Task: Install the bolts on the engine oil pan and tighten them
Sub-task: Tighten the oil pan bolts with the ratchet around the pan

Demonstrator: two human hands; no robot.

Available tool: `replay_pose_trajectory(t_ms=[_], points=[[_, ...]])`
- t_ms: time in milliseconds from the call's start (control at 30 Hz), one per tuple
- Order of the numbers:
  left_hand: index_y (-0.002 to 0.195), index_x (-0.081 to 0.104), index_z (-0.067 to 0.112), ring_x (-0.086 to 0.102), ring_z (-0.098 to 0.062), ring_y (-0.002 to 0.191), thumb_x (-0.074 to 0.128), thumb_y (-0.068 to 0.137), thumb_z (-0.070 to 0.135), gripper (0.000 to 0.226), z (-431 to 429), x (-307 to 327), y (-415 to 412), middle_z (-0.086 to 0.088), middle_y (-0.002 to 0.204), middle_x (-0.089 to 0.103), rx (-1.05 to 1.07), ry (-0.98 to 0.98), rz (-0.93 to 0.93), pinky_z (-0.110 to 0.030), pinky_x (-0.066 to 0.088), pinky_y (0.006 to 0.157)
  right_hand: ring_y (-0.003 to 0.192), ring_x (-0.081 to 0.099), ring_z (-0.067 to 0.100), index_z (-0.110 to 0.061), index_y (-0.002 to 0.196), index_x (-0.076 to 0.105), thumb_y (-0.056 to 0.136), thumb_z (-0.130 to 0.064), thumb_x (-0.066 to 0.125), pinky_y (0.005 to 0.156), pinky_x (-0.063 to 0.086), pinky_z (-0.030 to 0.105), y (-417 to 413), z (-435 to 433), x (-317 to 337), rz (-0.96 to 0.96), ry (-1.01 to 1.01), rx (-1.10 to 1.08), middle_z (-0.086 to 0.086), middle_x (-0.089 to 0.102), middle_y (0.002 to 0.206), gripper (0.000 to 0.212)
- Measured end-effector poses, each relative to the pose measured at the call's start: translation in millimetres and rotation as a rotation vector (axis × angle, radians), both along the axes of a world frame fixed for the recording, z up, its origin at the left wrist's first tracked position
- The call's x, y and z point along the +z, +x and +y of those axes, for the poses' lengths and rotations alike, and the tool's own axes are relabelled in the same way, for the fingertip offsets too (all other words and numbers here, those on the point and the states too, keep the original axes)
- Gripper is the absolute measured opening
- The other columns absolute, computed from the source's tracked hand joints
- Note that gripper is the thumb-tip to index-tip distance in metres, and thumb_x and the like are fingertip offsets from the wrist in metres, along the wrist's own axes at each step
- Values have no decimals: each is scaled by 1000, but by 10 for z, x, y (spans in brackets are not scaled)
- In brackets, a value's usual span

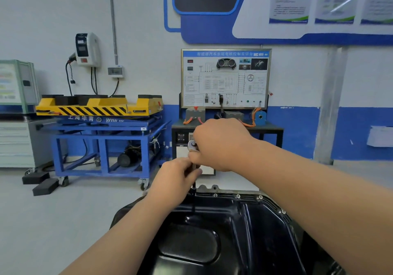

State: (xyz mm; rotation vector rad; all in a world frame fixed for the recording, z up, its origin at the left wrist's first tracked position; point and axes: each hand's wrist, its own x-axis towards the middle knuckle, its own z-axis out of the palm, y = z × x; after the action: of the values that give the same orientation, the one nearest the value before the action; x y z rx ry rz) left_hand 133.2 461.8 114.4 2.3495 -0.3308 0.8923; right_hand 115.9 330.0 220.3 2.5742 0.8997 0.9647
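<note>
The black engine oil pan fills the lower middle, with several silver bolts seated along its far rim. A ratchet wrench stands over the far left of that rim; its chrome head shows above a thin dark extension bar that reaches down to the flange. My right hand grips the ratchet at the top, its handle hidden in my fist. My left hand pinches the extension bar just below. The bolt under the socket is hidden.
A blue wheeled stand with a yellow and black lift platform is at the left. A training panel on a dark bench stands straight ahead. Black foam blocks lie on the grey floor at the left.
</note>
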Motion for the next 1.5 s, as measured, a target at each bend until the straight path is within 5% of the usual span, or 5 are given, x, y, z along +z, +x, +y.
replay_pose_trajectory(t_ms=[300, 500, 733, 1100, 1500], points=[[93, 71, 13, 59, -15, 79, 65, 88, 25, 14, 66, -119, -82, 0, 85, 64, -77, 61, -28, -37, 47, 77, 51, 39, 12, -23, 62, 32, 89, -53, 50, 44, 26, 25, -208, 32, 67, 65, -248, 8, -4, 41, 63, 44], [69, 50, 43, 56, 8, 64, 69, 84, 22, 32, 59, -119, -133, 16, 60, 57, -119, -44, -13, -8, 41, 58, 54, 38, 17, -20, 62, 36, 95, -46, 40, 47, 27, 28, -368, 173, -128, 96, -12, -225, -1, 42, 65, 43], [60, 38, 32, 40, -5, 52, 64, 85, 18, 38, 50, -140, -200, 20, 53, 40, -90, 5, 2, -17, 26, 48, 58, 40, 19, -17, 65, 40, 94, -47, 41, 50, 26, 31, -508, 244, -296, 269, 296, -496, 2, 46, 71, 42], [61, 47, 30, 47, -1, 51, 58, 93, 27, 34, 79, -226, -246, 12, 51, 47, -152, 73, 13, -15, 28, 48, 72, 55, 21, -17, 88, 57, 94, -23, 50, 44, 27, 29, -544, 73, -117, -5, -306, -148, -2, 53, 78, 11], [83, 64, 44, 58, -2, 62, 57, 88, 30, 16, 78, -239, -219, 15, 67, 64, -66, -1, 59, -21, 48, 58, 54, 42, 16, -20, 62, 39, 87, -57, 47, 46, 26, 27, -359, 48, -119, 180, -26, -138, -2, 45, 65, 45]])
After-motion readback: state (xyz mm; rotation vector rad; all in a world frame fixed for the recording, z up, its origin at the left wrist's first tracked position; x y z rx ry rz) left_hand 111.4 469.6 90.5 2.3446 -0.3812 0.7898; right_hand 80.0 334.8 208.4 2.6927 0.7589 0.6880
